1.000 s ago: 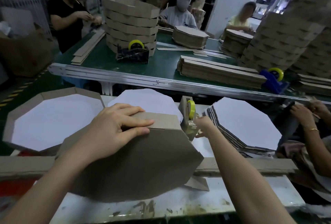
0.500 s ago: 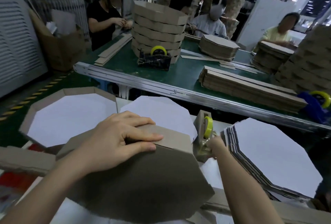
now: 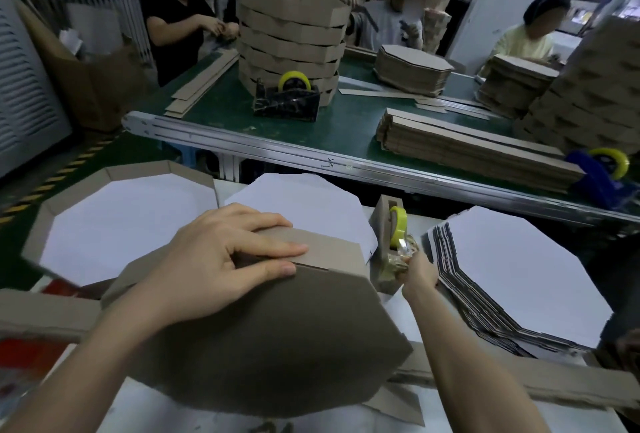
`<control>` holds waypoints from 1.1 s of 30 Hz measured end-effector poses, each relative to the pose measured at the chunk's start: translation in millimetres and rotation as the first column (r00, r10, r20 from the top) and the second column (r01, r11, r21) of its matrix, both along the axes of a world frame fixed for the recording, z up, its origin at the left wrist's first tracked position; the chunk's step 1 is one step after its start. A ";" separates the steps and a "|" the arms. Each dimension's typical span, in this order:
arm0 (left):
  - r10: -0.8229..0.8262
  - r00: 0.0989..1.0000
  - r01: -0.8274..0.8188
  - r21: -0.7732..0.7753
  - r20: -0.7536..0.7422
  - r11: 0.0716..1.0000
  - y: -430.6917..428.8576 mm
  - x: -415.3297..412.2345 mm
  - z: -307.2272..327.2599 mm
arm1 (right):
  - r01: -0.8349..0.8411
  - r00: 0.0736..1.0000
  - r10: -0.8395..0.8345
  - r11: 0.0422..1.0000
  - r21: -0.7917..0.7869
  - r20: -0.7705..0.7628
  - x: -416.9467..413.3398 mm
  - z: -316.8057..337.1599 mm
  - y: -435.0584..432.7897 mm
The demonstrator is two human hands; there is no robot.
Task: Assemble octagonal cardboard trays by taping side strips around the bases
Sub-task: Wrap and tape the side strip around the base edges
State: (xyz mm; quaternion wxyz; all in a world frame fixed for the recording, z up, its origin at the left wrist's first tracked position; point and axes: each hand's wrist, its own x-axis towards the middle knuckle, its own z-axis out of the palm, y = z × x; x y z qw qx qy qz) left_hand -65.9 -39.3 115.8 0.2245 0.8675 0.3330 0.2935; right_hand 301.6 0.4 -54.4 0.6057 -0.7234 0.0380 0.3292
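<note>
A brown octagonal tray stands tilted on the white worktable, its base facing me. My left hand grips its top edge, fingers over the side strip and thumb on the base. My right hand reaches to the cardboard tape dispenser with its yellow roll and pinches the clear tape end at the cutter. A white octagonal base lies flat behind the tray.
A finished tray with a white floor sits at the left. A stack of white-faced bases lies at the right. Beyond, a green conveyor table carries strip bundles, stacked trays and tape dispensers; other people work there.
My right hand stays at the dispenser and has closed on the tape end. My left hand keeps its hold on the tray. The camera has shifted nearer and to the left.
</note>
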 end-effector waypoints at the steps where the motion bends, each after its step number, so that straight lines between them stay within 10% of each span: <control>1: -0.002 1.000 0.002 0.000 -0.004 1.000 0.0 0.0 0.0 | 0.014 1.000 -0.014 1.000 -0.008 0.027 -0.9 -6.4 -5.5; 23: 0.023 1.000 -0.024 0.059 0.011 0.998 -6.8 -2.6 -3.3 | -0.296 0.936 0.283 0.955 0.031 0.208 14.9 -45.1 -56.2; 33: 0.040 0.999 -0.037 0.091 -0.025 0.995 -13.1 -21.5 -10.1 | -0.460 0.740 0.467 0.876 -0.142 0.484 -43.9 34.5 -46.9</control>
